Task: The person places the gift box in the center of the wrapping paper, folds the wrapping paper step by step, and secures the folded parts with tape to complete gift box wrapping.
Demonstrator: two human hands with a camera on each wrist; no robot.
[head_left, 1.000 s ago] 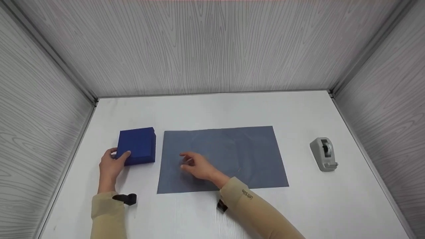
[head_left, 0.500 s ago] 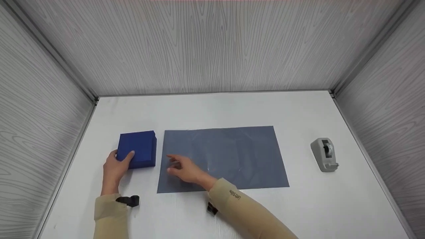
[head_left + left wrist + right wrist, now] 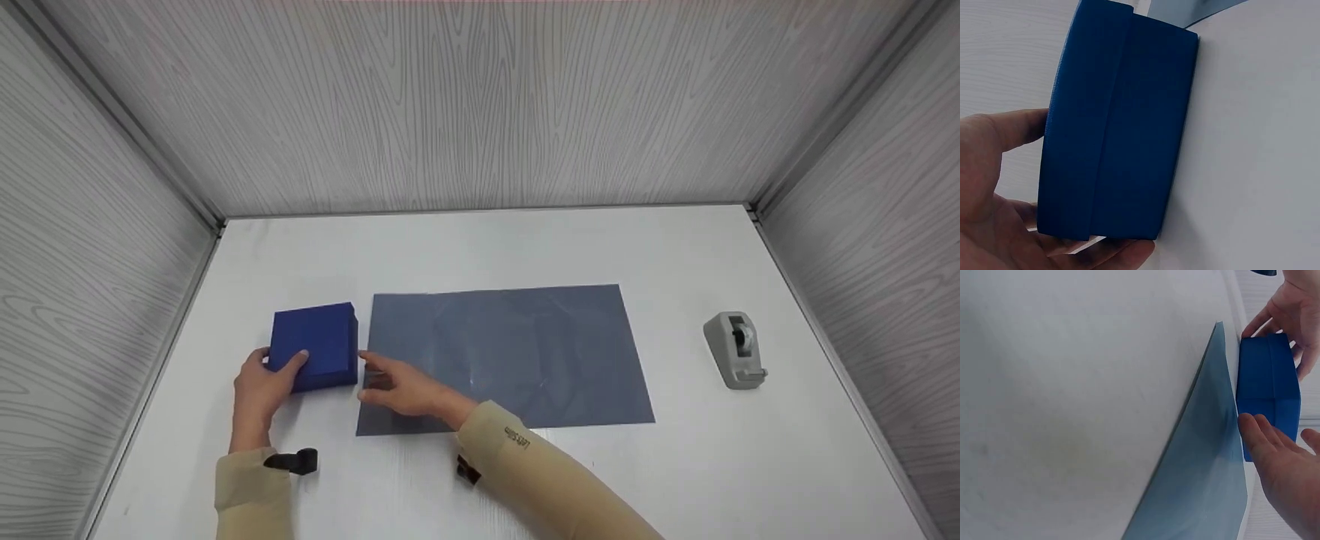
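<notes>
A blue lidded box (image 3: 313,343) is at the left of the table, beside the left edge of a grey-blue sheet (image 3: 510,352). My left hand (image 3: 262,386) grips its near left corner, thumb on the lid and fingers along the side, as the left wrist view of the box (image 3: 1112,124) confirms. Over the sheet's left edge, my right hand (image 3: 405,388) reaches toward the box's right side with fingers spread. In the right wrist view, the right hand's fingers (image 3: 1258,433) lie close to the box (image 3: 1266,377); whether they touch it I cannot tell.
A grey tape dispenser (image 3: 735,351) with a roll in it stands at the right of the white table (image 3: 495,247). Wood-patterned panels (image 3: 480,105) enclose the back and both sides.
My right hand has moved left across the sheet to near the box. The left hand and the box have shifted slightly right and toward me.
</notes>
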